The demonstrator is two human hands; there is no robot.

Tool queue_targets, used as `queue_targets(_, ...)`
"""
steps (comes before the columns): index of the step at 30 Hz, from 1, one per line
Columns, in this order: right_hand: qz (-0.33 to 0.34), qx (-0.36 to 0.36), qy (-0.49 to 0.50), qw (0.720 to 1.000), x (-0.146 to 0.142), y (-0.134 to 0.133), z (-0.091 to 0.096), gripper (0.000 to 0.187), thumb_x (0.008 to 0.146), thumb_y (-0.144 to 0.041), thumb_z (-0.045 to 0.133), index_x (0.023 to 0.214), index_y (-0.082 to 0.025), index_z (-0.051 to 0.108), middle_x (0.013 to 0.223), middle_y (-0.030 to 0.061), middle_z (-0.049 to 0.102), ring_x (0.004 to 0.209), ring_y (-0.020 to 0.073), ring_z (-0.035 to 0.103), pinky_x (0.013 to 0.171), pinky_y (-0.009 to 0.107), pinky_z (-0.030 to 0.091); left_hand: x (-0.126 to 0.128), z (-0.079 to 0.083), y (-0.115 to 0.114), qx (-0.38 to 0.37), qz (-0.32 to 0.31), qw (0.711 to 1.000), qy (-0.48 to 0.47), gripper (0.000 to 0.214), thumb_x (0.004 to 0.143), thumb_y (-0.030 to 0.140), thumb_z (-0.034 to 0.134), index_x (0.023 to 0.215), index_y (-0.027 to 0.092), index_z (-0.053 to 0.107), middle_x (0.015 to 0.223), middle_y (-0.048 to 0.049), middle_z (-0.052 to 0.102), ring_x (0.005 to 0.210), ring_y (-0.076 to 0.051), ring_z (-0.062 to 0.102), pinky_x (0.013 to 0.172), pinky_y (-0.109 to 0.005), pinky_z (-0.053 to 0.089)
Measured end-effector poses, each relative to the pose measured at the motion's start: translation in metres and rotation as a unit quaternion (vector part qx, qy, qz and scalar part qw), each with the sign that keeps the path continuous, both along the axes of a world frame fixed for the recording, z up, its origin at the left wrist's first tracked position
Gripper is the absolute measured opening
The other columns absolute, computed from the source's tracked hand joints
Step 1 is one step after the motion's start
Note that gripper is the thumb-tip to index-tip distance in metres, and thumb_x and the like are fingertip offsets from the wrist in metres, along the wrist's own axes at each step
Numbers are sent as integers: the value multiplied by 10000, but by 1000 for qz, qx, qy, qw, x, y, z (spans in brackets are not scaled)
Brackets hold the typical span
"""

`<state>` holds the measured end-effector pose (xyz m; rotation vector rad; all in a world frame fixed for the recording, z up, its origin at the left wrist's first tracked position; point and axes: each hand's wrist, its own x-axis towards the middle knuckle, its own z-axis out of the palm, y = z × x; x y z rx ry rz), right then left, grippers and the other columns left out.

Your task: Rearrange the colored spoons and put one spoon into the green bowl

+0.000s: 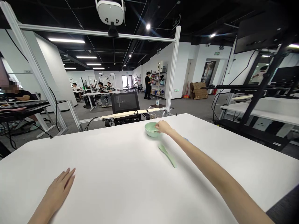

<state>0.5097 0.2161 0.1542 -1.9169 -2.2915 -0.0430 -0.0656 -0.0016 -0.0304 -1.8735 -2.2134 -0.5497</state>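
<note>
My right hand [163, 127] reaches across the white table [98, 155], its fingertips at the near right rim of a pale green bowl [151, 129]. Something small and pale lies inside the bowl, partly hidden by my fingers. A pale green spoon [167, 155] lies on the tabletop just below that hand, apart from the bowl. My left hand [58, 189] rests flat near the front left of the table, fingers spread, touching nothing but the tabletop. A small blue object [186, 139] shows just behind my right forearm, mostly hidden.
A white aluminium frame [174, 65] with a headset-like camera [110, 12] stands around the table's far side. Beyond it are a black office chair [125, 103], and several people at desks and shelving. A black-framed bench [259, 113] stands to the right.
</note>
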Motion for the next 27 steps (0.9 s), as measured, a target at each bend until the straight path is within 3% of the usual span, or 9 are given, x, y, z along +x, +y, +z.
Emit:
queue_targets(3,12,57,32,998,27,-21,-14,452,1055,-230,422,1388,-107,701,1360,186,715,1278,279,641,1059,312,447,-4,-4,1,-10,-5,1000,-6,720,931,547,325,1413,142,675,1517,-145,645,1450,-368,561,1187,-535,489)
queue_targets(6,46,97,96,990,56,-44,-48,452,1040,-238,446,1402,-101,681,1370,192,701,1278,293,636,1109,374,454,-6,-7,3,-23,-3,1000,-11,764,931,570,295,1438,121,648,1548,-160,614,1480,-379,523,1216,-546,452)
queue_targets(10,86,78,135,984,83,-71,-102,472,1037,-263,437,1435,-138,657,1472,174,648,1376,302,586,1181,439,430,-5,-9,4,-22,-2,1000,-13,791,932,580,262,1440,104,638,1544,-174,620,1503,-365,498,1245,-534,414)
queue_targets(13,97,57,147,983,91,-82,-127,487,1042,-289,427,1430,-111,660,1512,189,617,1430,315,550,1210,452,413,-2,-8,3,-23,-1,1000,-15,824,930,589,236,1448,78,623,1558,-196,600,1509,-374,487,1254,-540,396)
queue_targets(16,98,47,156,982,92,-86,-135,490,1051,-307,405,1397,-106,689,1494,195,631,1435,322,550,1206,466,424,-2,-7,2,-22,-1,1000,-19,813,927,593,251,1447,93,627,1558,-194,600,1496,-384,501,1248,-555,402)
queue_targets(21,96,44,168,980,90,-87,-135,497,1055,-306,400,1368,-79,712,1478,208,641,1439,331,547,1216,476,418,-4,-8,1,-9,-3,1000,-27,767,932,577,264,1430,139,647,1535,-169,629,1494,-368,508,1238,-551,423)
queue_targets(27,92,49,189,976,89,-89,-134,466,1050,-314,430,1345,-125,737,1462,184,660,1431,326,559,1211,471,430,-3,-2,2,-49,-6,998,-29,817,914,581,274,1458,74,612,1581,-200,572,1520,-383,468,1259,-530,395)
